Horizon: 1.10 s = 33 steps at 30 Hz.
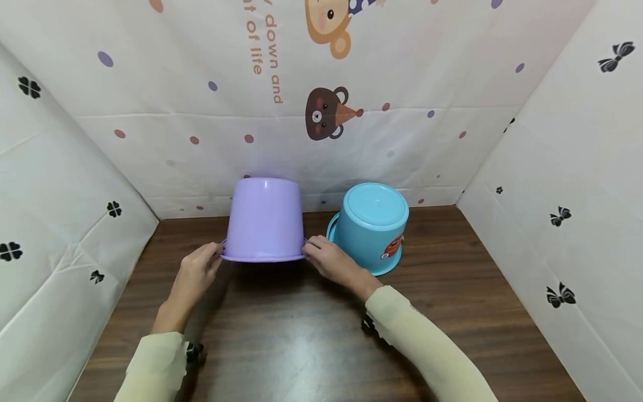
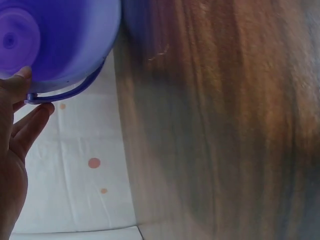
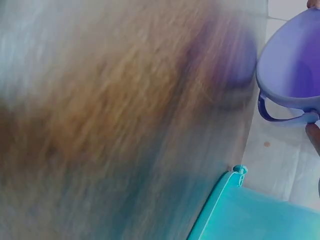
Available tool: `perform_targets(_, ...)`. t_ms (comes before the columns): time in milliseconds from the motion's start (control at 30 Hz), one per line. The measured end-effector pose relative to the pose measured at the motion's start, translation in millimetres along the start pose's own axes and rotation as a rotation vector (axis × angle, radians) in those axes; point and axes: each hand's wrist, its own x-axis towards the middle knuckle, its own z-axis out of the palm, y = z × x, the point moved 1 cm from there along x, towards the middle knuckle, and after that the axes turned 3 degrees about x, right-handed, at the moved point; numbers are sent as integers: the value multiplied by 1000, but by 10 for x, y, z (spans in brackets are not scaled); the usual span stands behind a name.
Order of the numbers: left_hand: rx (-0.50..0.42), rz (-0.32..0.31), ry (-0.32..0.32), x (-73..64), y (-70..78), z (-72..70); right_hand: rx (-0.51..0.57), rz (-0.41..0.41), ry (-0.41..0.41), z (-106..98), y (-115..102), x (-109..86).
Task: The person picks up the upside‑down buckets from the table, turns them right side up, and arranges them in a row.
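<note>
A purple bucket, mouth downward and tipped so its opening leans toward me, hangs between both hands over the back of the table. My left hand pinches its rim on the left side, thumb inside and fingers outside by the handle joint. On the other side, my right hand grips the rim near its handle joint; only fingertips of it show in the right wrist view. The bucket's inside and its thin handle appear in the left wrist view.
Close beside the right hand, a light blue bucket with a red label stands upside down on the dark wood table. A printed white sheet rises behind the table, and white side panels flank it.
</note>
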Motion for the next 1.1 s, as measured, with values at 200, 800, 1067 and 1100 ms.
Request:
perform_targets(200,-47,-28,6,69,38,-57,62,24,12,-55,11,6)
perform_targets(800,0,-27,28,308,112,-263,293,180,22,-160,-46,39)
perform_targets(1067,8,-20,23,419,150,-344,428,281,33,-237,-68,74)
perform_targets(1100,-6,-24,22,433,156,-351,439,293,33,-250,-71,80)
